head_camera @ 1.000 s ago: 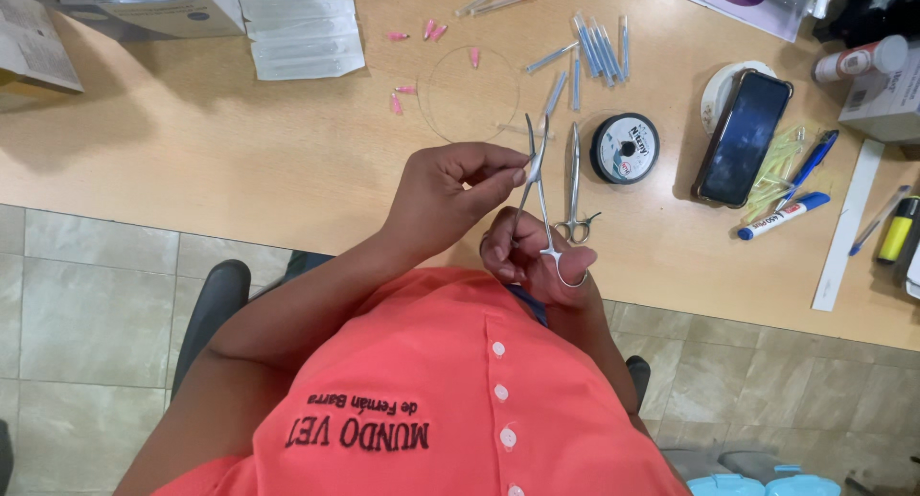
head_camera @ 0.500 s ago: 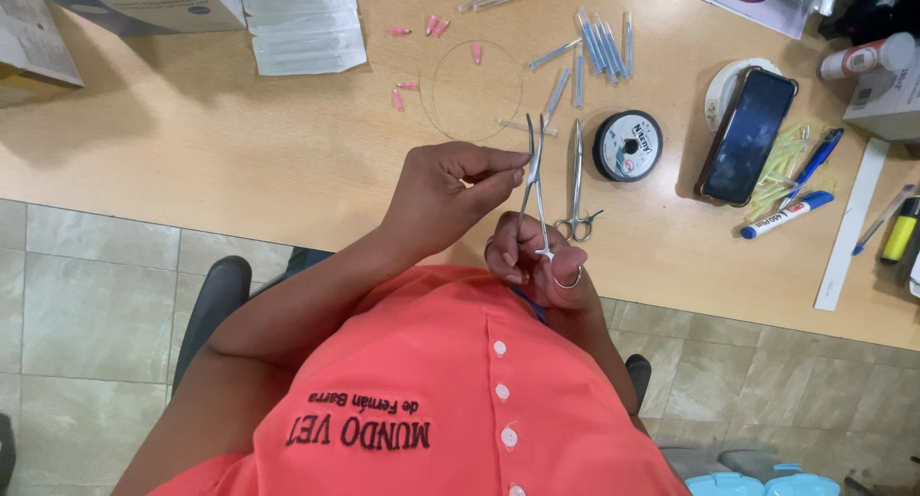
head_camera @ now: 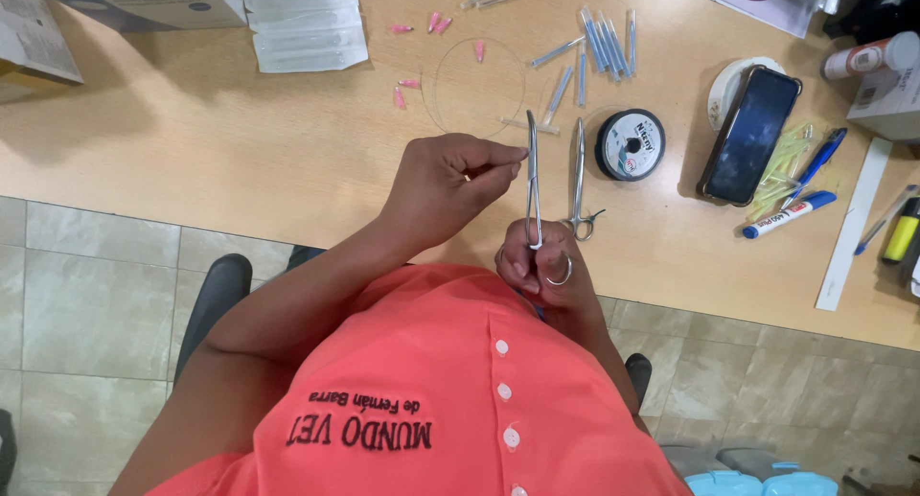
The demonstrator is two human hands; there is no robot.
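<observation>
Forceps (head_camera: 532,184) are what I have in the right hand (head_camera: 541,266): slim steel ones, gripped at the ring handles, one ring showing bare beside a finger. Their long axis runs almost straight away from the body, handles low by the orange shirt (head_camera: 450,391), tip out over the wooden table (head_camera: 192,141). Whether the tip is clamped on anything, I cannot tell from up here.

The left hand (head_camera: 446,184) lies just to the left of the shaft, about halfway along it. Its thumb and forefinger are pressed together at the steel, seemingly pinching something very fine; the thing itself is too thin for me to make out. So the left hand meets the tool from the side, while the right holds the near end.

A second pair of forceps (head_camera: 579,180) lies on the table just right of the held pair, parallel to it. Beyond the tip sits a thin wire loop (head_camera: 433,93), with a black spool (head_camera: 630,144) to its right and a dark phone (head_camera: 749,134) further right.
</observation>
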